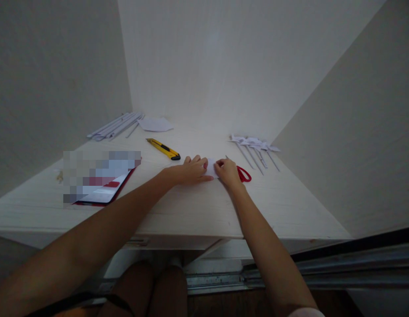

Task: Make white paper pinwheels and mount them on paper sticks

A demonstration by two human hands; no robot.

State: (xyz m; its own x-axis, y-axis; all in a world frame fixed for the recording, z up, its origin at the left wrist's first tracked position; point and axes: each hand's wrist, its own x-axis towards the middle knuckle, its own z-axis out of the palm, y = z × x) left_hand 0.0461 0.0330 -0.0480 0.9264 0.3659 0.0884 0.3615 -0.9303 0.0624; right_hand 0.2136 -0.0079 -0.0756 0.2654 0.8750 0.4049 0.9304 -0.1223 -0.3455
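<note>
A small white piece of paper (211, 169) lies on the white desk between my two hands. My left hand (193, 170) holds its left side, fingers bent and thumb stretched along the near edge. At the paper's right edge, my right hand (226, 171) pinches it between thumb and fingertips. Red-handled scissors (244, 174) lie just beyond my right hand, their blades mostly hidden behind it. A yellow and black utility knife (163, 149) rests to the upper left of my left hand.
Rolled paper sticks (116, 127) are piled at the back left beside a flat sheet of paper (156, 124). Several paper pinwheel-like pieces on sticks (255, 144) lie back right. A tablet in a red case (107, 193), partly blurred out, lies left. Walls enclose the desk (191, 215).
</note>
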